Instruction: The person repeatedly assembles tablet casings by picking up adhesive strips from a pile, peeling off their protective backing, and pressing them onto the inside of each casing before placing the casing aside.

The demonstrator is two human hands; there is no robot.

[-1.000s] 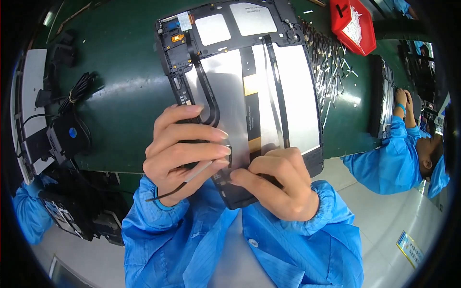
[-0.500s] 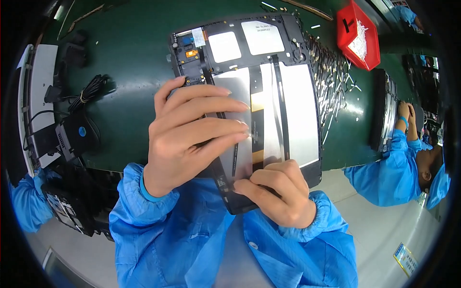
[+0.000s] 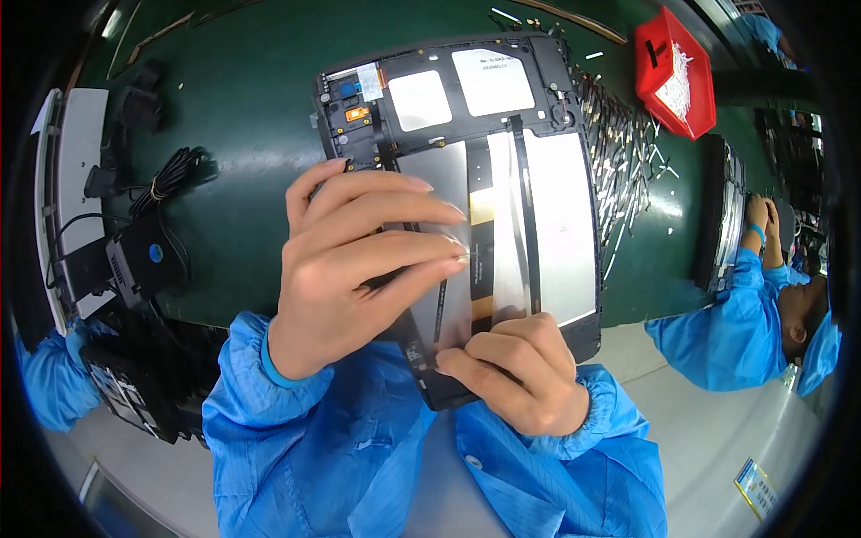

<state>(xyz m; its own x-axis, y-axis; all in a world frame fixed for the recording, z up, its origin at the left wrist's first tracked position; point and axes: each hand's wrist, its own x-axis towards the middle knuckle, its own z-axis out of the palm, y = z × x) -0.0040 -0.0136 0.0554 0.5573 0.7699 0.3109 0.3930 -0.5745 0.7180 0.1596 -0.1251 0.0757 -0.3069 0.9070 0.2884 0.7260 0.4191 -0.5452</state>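
Handling appears the current step: left hand (image 3: 363, 260), thumb and forefinger together, over the opened tablet (image 3: 502, 179) at centre; right hand (image 3: 520, 372), fingers curled, on its near end. What either pinches is unclear; the next move likely demands steady support.

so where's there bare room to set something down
Widest on the green table: between the coiled black cable and the opened tablet. Narrower: between the thin loose strips and the dark stack. Crowded: right of the tablet, among those strips.
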